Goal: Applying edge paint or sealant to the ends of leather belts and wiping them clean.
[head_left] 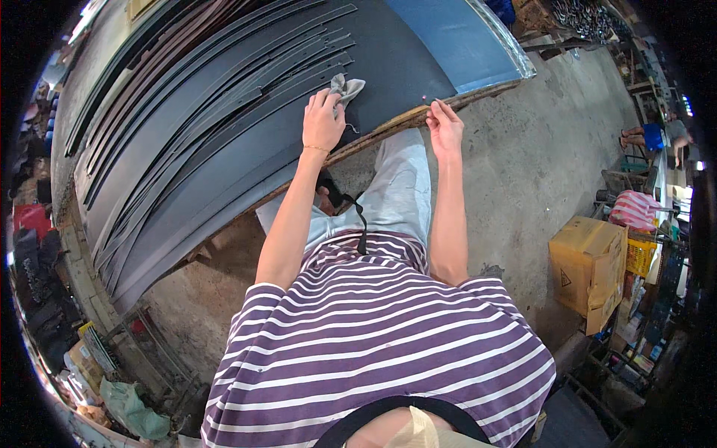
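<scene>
Cloth (pixel 349 88) bunches in crumpled folds in left fingers (pixel 320 100).

There is 1 left hand (pixel 323 122) and 1 right hand (pixel 447 134), making 2. I count 1 worktop (pixel 407 120), 1 rag (pixel 347 88), 1 pinkish bit (pixel 424 98) and 1 blue sheet (pixel 441 37). Dark strips (pixel 224 116) number more than 10; they overlap too much for an exact count. Add 1 bracelet (pixel 315 148), 1 striped shirt (pixel 381 321) and 1 black strap (pixel 362 220). Around these: 1 large carton (pixel 586 265), 1 striped bag (pixel 633 210), 1 yellow crate (pixel 641 255), 1 green sack (pixel 134 411), 1 other person (pixel 653 137). Smaller clutter at the rim is too blurred to number.
</scene>
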